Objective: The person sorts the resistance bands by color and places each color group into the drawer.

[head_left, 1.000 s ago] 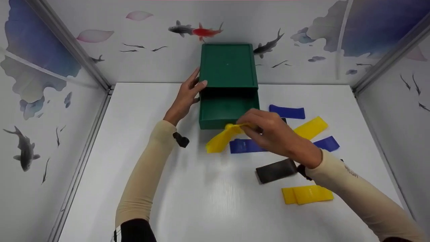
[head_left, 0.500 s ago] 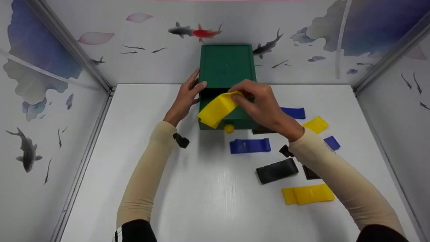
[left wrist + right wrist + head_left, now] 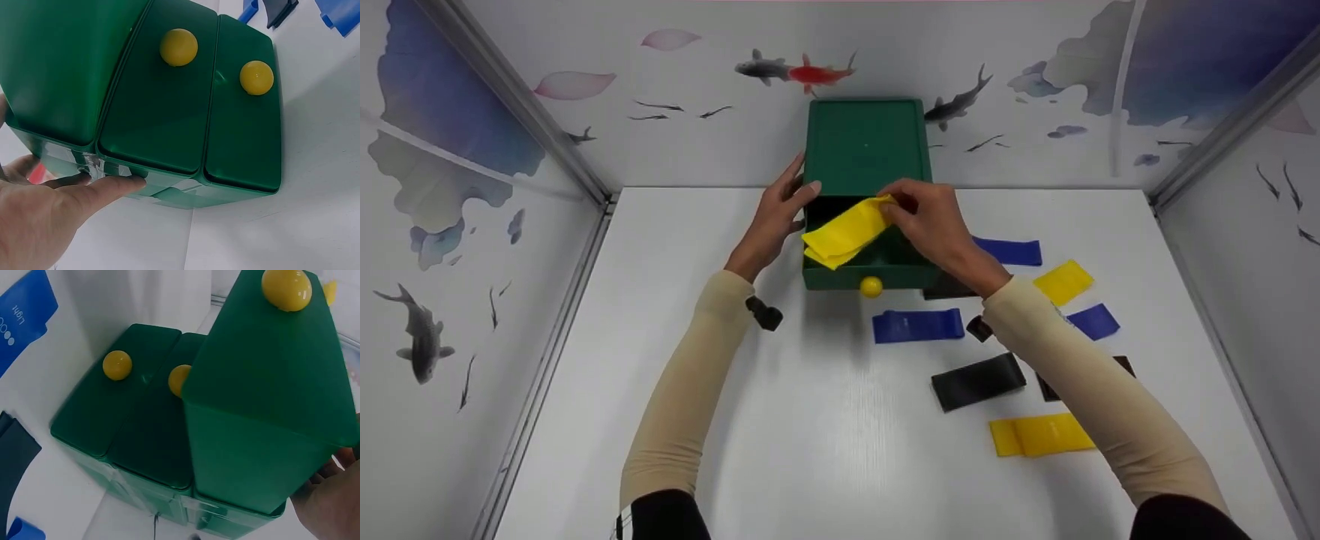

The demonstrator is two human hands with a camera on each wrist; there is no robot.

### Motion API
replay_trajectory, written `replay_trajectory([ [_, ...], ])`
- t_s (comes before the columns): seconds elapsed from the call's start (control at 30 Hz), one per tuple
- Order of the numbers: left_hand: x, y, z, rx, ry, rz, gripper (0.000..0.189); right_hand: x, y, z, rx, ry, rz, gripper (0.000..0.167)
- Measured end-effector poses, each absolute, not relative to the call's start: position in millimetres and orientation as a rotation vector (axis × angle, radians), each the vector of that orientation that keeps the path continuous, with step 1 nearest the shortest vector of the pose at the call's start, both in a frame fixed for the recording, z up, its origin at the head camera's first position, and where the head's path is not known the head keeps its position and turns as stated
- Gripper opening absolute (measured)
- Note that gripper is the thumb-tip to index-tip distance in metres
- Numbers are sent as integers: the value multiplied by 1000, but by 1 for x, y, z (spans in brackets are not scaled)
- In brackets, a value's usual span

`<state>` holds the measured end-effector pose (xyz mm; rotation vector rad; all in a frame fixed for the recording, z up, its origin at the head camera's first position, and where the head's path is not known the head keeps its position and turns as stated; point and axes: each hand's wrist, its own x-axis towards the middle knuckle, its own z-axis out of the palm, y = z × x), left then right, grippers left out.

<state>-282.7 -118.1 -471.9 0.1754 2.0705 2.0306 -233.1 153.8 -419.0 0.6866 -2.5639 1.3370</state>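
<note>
A green drawer cabinet (image 3: 868, 146) stands against the back wall, its top drawer (image 3: 832, 278) pulled out. My left hand (image 3: 772, 214) rests along the cabinet's left side, fingers and thumb touching the wall of it. Above the pulled-out drawer, my right hand (image 3: 931, 221) pinches one end of a yellow resistance band (image 3: 847, 232), whose free end hangs toward the left. In the left wrist view, the lower drawers with yellow knobs (image 3: 257, 77) are closed. The band is mostly hidden behind the drawer in the right wrist view.
On the white table, right of centre, lie blue bands (image 3: 919, 326), a black band (image 3: 979, 381), and folded yellow bands (image 3: 1039, 436). Another blue band (image 3: 1011, 252) lies beside the cabinet. The right forearm partly covers a second black band (image 3: 1123, 365). Printed walls enclose the table.
My right hand has lifted the yellow resistance band from in front of the drawer's knob to over the drawer's opening. The left hand and the cabinet have stayed put.
</note>
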Motion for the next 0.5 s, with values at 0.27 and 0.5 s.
replay_trajectory([
  [0.27, -281, -120, -472, 192, 2039, 2043, 77, -236, 149, -424, 603, -2684, 1191, 21],
  [0.5, -282, -120, -473, 183, 2047, 2040, 76, -233, 146, -424, 579, -2722, 1066, 22],
])
